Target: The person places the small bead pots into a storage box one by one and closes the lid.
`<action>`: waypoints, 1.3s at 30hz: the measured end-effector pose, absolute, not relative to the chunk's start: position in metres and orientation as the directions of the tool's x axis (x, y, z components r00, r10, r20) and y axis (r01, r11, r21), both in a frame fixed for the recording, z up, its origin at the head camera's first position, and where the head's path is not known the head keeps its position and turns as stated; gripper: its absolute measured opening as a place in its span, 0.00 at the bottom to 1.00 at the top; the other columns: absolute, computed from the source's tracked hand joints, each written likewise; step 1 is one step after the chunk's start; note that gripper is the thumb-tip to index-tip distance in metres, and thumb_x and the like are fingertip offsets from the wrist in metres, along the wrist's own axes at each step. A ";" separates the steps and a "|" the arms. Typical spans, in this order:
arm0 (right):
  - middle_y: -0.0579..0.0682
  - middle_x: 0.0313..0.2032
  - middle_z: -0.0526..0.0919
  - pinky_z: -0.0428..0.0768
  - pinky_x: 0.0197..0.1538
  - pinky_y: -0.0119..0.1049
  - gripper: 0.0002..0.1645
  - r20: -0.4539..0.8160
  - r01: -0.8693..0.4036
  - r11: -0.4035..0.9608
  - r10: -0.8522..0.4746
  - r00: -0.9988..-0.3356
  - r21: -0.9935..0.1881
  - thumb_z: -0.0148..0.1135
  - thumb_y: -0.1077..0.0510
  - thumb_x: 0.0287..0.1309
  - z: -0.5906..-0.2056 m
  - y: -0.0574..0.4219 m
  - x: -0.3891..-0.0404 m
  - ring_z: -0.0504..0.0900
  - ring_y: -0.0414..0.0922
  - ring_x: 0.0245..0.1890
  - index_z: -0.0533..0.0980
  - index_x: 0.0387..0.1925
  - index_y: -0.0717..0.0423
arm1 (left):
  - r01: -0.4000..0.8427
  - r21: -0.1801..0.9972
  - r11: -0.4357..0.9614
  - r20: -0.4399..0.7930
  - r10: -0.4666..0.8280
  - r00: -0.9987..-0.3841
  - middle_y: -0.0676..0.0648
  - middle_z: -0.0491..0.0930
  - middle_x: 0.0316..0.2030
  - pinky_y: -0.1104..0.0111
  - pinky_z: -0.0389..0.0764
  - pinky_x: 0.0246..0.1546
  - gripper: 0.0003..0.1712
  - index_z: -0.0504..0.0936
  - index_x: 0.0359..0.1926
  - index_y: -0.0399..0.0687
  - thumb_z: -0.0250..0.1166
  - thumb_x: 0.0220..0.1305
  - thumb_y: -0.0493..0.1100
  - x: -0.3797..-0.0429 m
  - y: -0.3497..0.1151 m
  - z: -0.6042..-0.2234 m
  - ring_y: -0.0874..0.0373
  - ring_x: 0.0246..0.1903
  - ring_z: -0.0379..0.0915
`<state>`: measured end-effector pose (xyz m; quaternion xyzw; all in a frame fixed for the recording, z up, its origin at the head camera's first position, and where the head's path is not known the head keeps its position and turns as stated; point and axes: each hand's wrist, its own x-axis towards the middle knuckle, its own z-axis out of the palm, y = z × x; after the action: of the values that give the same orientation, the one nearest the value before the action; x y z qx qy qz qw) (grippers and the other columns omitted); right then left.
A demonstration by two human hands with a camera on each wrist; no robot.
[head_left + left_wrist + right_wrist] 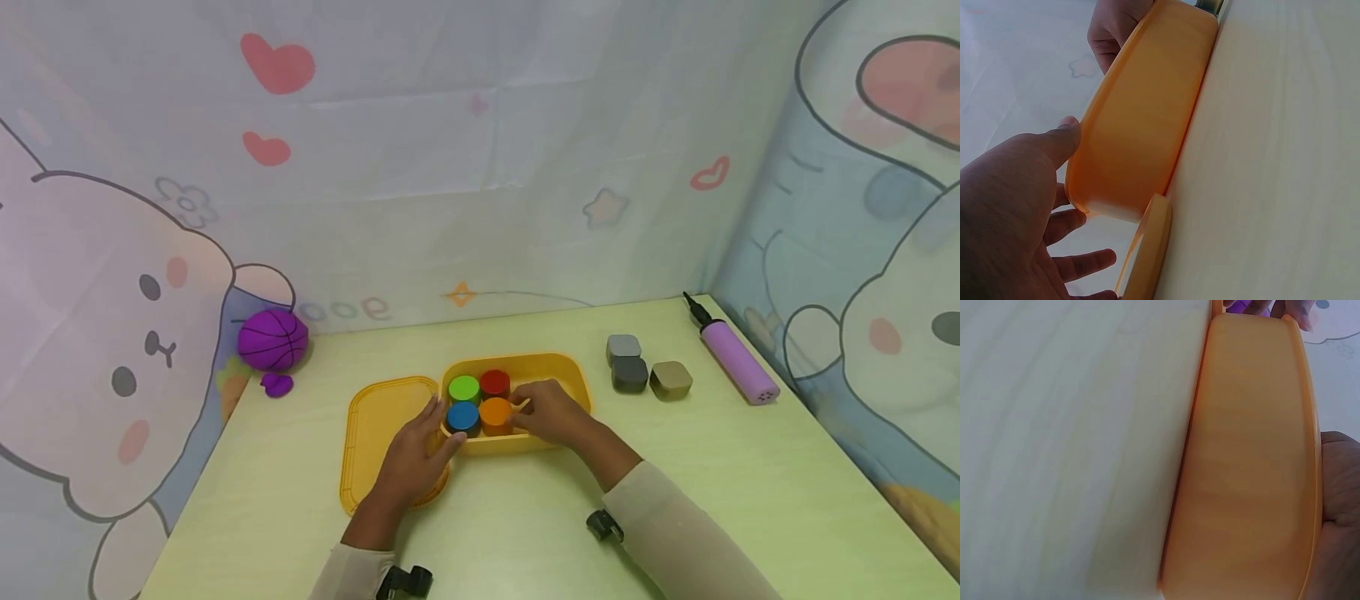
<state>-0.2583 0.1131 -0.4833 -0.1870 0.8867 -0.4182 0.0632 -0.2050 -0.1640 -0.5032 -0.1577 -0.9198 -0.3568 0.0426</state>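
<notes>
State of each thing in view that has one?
Yellow box: open, upright
Yellow lid: off, lying flat
Green block: inside box
Red block: inside box
Blue block: inside box
Orange block: inside box
Light grey block: outside box
Dark grey block: outside box
Tan block: outside box
Purple ball: round
Pump: on its side
Left hand: thumb on box rim
Right hand: at orange block, grip unclear
</notes>
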 end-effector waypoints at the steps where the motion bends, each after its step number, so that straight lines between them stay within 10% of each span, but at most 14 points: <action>1: 0.62 0.58 0.90 0.94 0.46 0.41 0.15 0.045 -0.279 0.582 -0.383 -0.923 -0.764 0.75 0.59 0.69 -0.483 0.113 -0.259 0.95 0.50 0.45 0.88 0.53 0.61 | 0.321 0.644 0.694 0.191 0.260 -0.946 0.44 0.58 0.86 0.39 0.64 0.82 0.46 0.62 0.85 0.45 0.62 0.80 0.64 -0.205 -0.164 -0.503 0.37 0.83 0.59; 14: 0.62 0.61 0.89 0.93 0.45 0.40 0.21 0.067 -0.274 0.585 -0.350 -0.934 -0.763 0.76 0.58 0.68 -0.475 0.116 -0.256 0.95 0.48 0.45 0.87 0.58 0.63 | 0.333 0.649 0.684 0.207 0.263 -0.942 0.43 0.58 0.85 0.40 0.64 0.82 0.45 0.63 0.84 0.45 0.63 0.80 0.64 -0.207 -0.165 -0.508 0.37 0.83 0.59; 28: 0.62 0.55 0.91 0.87 0.63 0.60 0.15 0.428 -0.507 0.519 -0.274 -0.861 -0.688 0.76 0.61 0.67 -0.466 0.161 -0.251 0.90 0.60 0.57 0.88 0.53 0.63 | 0.337 0.644 0.687 0.213 0.262 -0.941 0.43 0.59 0.85 0.39 0.65 0.82 0.44 0.63 0.84 0.44 0.63 0.80 0.62 -0.205 -0.165 -0.505 0.36 0.83 0.61; 39: 0.63 0.64 0.87 0.75 0.75 0.67 0.16 0.389 -0.379 0.561 -0.108 -0.915 -0.736 0.76 0.60 0.68 -0.473 0.226 -0.251 0.80 0.66 0.70 0.88 0.54 0.63 | 0.341 0.647 0.682 0.213 0.268 -0.940 0.43 0.59 0.85 0.40 0.64 0.82 0.45 0.63 0.84 0.44 0.64 0.80 0.62 -0.205 -0.165 -0.506 0.37 0.83 0.60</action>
<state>-0.2510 0.2263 -0.4735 -0.1400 0.8703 -0.4472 -0.1513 -0.2053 -0.1649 -0.5057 -0.1664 -0.9155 -0.3627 0.0503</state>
